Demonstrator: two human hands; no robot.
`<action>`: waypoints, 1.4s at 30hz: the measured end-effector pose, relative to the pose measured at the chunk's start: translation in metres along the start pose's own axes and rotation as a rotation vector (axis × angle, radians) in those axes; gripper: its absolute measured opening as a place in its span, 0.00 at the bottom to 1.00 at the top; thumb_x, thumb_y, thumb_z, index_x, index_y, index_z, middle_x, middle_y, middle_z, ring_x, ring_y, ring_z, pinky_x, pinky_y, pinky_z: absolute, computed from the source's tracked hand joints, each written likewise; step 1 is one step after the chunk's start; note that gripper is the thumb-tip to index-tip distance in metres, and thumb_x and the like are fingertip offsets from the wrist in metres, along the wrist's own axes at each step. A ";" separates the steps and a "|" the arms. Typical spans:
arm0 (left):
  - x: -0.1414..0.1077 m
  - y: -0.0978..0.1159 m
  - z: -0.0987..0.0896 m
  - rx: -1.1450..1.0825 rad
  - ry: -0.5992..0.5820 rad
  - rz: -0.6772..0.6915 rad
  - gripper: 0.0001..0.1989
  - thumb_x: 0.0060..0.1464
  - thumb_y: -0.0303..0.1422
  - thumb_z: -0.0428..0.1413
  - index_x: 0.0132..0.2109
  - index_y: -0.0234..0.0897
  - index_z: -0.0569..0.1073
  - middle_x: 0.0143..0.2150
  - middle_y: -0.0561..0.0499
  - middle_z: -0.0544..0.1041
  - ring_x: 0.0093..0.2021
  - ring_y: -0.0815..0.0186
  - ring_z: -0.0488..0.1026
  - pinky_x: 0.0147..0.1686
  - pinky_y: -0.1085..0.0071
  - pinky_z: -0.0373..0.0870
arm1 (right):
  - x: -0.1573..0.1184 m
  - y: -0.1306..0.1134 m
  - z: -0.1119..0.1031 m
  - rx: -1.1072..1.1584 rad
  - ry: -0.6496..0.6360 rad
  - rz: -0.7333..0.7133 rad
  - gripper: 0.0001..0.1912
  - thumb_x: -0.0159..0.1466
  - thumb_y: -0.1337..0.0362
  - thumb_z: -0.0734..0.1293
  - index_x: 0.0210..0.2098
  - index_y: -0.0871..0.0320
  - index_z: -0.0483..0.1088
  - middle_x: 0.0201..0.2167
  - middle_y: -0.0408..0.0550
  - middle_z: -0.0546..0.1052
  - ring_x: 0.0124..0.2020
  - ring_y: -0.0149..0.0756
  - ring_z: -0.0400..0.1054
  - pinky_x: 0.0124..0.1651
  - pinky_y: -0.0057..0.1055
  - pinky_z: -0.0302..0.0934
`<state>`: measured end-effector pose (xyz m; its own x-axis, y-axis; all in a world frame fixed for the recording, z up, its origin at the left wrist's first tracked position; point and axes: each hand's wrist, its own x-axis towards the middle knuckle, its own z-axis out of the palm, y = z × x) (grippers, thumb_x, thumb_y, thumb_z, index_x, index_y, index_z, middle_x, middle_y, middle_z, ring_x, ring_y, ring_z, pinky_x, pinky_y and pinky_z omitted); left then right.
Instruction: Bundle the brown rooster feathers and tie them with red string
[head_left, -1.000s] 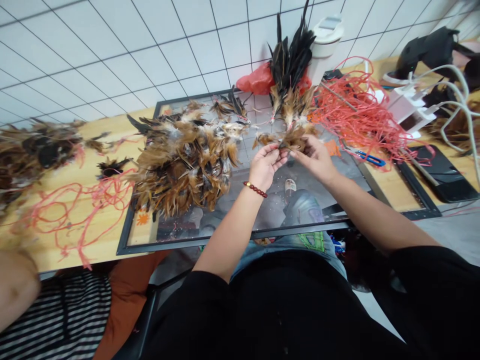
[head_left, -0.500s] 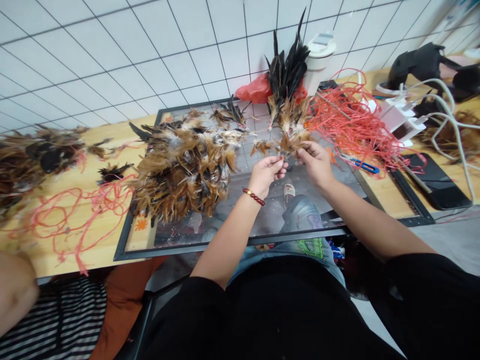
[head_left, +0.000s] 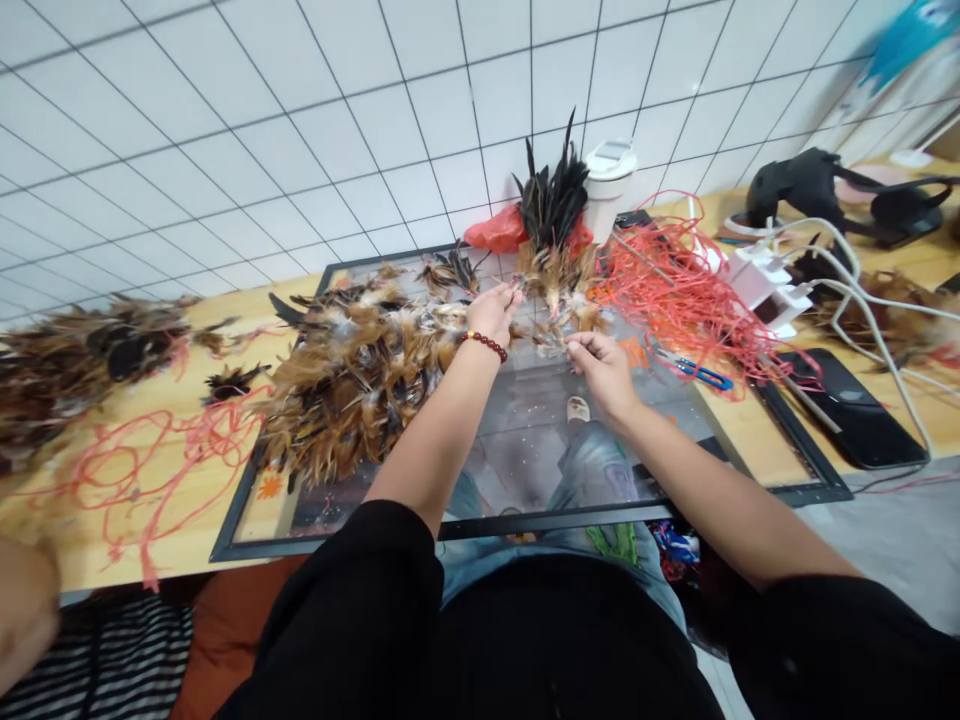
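Observation:
My left hand (head_left: 495, 310), with a dark red bead bracelet (head_left: 486, 345) at the wrist, is stretched forward over the glass. Its fingers are curled together beside brown feathers; what they hold, if anything, is hidden. My right hand (head_left: 601, 372) lies lower and to the right, thumb and finger pinched on the base of a small brown feather bunch (head_left: 553, 335). Behind the hands stands a bundle of long black feathers (head_left: 553, 205) with brown feathers around its foot. A large heap of brown feathers (head_left: 360, 370) lies left of my left hand.
The black-framed glass panel (head_left: 540, 522) rests on a wooden table (head_left: 180, 530). Tangled red string (head_left: 675, 285), a blue cutter (head_left: 703, 374), a phone (head_left: 855, 405) and white chargers (head_left: 765, 285) lie right. A white lidded cup (head_left: 609, 185) stands behind. Another person's arm (head_left: 26, 610) shows at left.
My hands, close together before, have moved apart. The left has reached forward and left towards the feathers; the right stays pinched over the glass. The whole view has shifted slightly.

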<state>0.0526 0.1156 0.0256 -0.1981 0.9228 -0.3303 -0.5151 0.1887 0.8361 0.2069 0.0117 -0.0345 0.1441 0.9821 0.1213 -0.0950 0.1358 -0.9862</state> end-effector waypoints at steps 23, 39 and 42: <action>-0.057 -0.030 -0.076 0.247 -0.051 0.309 0.11 0.46 0.25 0.63 0.40 0.36 0.79 0.43 0.48 0.83 0.45 0.67 0.79 0.58 0.65 0.71 | 0.000 0.007 0.003 -0.108 -0.055 -0.048 0.19 0.55 0.46 0.73 0.33 0.56 0.74 0.23 0.39 0.69 0.26 0.30 0.58 0.31 0.30 0.54; -0.070 -0.059 -0.089 0.535 -0.132 0.380 0.09 0.48 0.23 0.61 0.37 0.36 0.81 0.40 0.48 0.82 0.40 0.66 0.78 0.51 0.68 0.74 | 0.002 0.002 0.002 -0.120 -0.113 -0.039 0.24 0.54 0.40 0.71 0.33 0.54 0.72 0.24 0.40 0.68 0.27 0.31 0.60 0.31 0.31 0.54; -0.068 -0.060 -0.090 0.528 -0.142 0.400 0.09 0.49 0.24 0.61 0.39 0.35 0.81 0.42 0.47 0.81 0.40 0.67 0.78 0.50 0.69 0.74 | 0.002 0.003 0.000 -0.130 -0.120 -0.042 0.25 0.54 0.39 0.72 0.33 0.54 0.71 0.24 0.40 0.68 0.28 0.31 0.60 0.31 0.31 0.54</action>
<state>0.0216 0.0112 -0.0418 -0.1590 0.9841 0.0794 0.0591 -0.0708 0.9957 0.2065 0.0143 -0.0366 0.0255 0.9855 0.1677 0.0380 0.1667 -0.9853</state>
